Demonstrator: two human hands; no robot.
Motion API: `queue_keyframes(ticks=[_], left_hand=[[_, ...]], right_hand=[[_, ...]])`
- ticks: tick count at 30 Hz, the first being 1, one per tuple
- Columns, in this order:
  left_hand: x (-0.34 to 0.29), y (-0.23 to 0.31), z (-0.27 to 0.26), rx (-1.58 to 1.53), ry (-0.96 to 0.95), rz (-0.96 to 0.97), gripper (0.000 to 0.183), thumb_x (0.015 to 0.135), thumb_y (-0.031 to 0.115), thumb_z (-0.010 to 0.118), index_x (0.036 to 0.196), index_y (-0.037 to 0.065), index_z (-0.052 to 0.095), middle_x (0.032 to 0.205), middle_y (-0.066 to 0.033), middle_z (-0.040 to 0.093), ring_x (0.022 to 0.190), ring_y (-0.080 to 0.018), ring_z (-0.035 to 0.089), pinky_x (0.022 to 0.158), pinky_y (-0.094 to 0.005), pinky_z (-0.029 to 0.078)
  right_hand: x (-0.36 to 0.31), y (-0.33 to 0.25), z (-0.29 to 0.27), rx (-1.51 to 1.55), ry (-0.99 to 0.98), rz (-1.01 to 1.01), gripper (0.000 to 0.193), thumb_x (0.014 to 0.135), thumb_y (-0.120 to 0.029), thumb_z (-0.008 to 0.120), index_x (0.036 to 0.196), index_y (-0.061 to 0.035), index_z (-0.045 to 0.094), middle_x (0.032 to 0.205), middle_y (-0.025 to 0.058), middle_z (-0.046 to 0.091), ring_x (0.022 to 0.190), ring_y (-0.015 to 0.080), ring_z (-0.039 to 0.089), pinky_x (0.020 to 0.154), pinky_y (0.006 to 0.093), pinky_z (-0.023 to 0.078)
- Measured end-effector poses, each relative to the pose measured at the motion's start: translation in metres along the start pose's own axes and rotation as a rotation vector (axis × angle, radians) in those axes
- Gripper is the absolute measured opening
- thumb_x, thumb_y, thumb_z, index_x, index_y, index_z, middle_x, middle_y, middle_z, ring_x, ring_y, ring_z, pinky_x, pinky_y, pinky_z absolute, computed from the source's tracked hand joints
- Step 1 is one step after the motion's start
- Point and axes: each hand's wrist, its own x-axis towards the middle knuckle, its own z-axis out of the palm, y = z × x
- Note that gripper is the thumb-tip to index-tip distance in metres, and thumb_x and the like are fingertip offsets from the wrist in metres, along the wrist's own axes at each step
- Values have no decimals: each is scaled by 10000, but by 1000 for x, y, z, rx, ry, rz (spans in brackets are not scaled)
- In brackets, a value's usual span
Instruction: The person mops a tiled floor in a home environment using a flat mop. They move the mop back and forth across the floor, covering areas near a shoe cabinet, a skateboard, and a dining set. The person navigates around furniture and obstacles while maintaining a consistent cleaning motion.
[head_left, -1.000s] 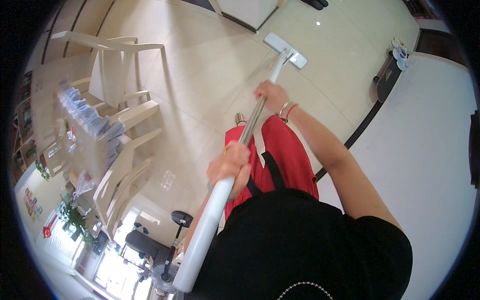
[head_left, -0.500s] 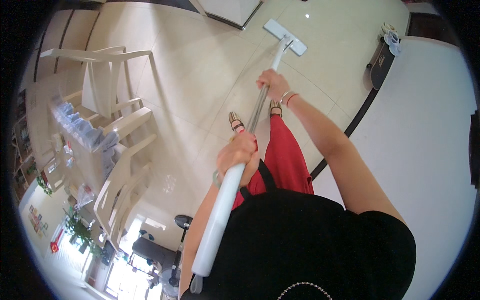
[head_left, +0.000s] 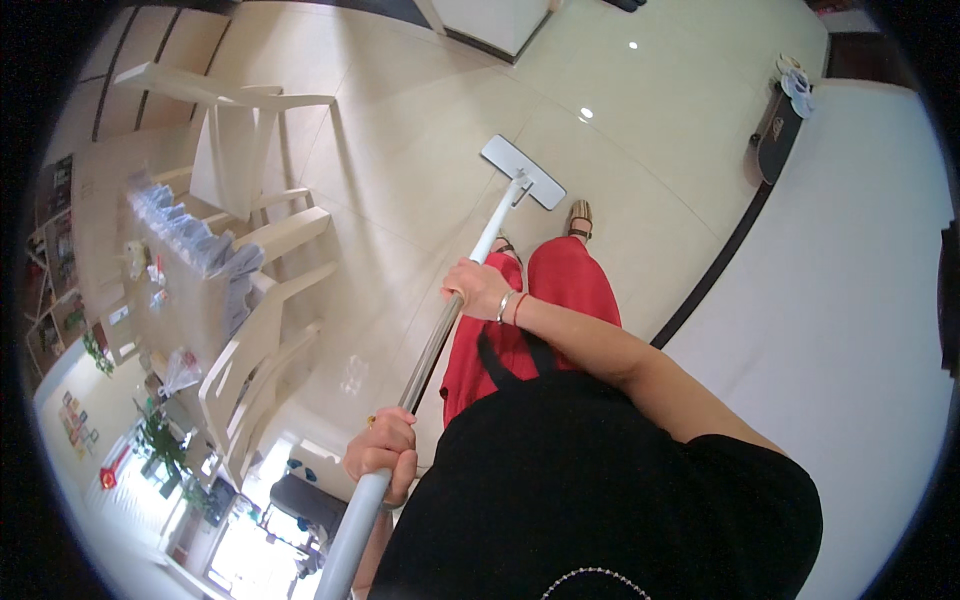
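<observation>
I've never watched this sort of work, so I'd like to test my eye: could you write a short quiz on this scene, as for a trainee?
1. Which is nearer the mop head: the left grip or the right grip?
2. True or false: the mop head rests on the skateboard.
3. Fill in: between the two grips, the pole is ____ in colour.

Key:
1. The right grip.
2. False: the skateboard is well apart from it, by the white wall.
3. Silver.

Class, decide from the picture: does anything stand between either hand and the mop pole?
Nothing visible does: the left hand and the right hand both wrap directly around the mop pole, the right one nearer the flat mop head.
</observation>
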Motion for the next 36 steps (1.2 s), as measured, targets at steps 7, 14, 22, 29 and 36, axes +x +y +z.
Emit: queue_keyframes(ticks=[7,14,22,29,36], left_hand=[[32,-20,26,-129,1,117,242,724,-83,609,757,97,451,592,-29,485,523,-170,472,656,-402,482],[86,-91,113,-132,69,214,204,771,-77,550,776,80,419,651,-77,512,566,-214,498,695,-474,494],[194,-145,173,-258,7,318,274,709,-138,657,684,64,472,677,-79,524,630,-255,554,714,-385,517],[162,-123,80,-185,3,210,209,814,-133,540,792,59,461,707,-66,537,672,-212,553,832,-495,479],[98,-87,-24,-84,127,96,206,814,-92,551,781,82,449,684,-52,531,611,-177,518,791,-474,478]], right_hand=[[-1,25,-52,-148,-83,-13,35,764,-186,620,788,-208,633,829,24,627,949,256,602,697,412,535],[-10,143,-132,-261,183,-9,18,754,-175,620,757,-185,605,799,17,595,884,261,585,709,411,514],[13,225,-237,-270,307,183,58,750,-92,582,735,-143,559,763,48,557,860,274,570,722,398,483],[60,170,-168,-251,287,94,42,758,-114,599,734,-147,605,787,55,586,879,276,572,733,390,497],[119,74,-75,-116,205,12,64,731,-117,638,740,-180,636,811,36,621,880,273,579,713,406,507]])
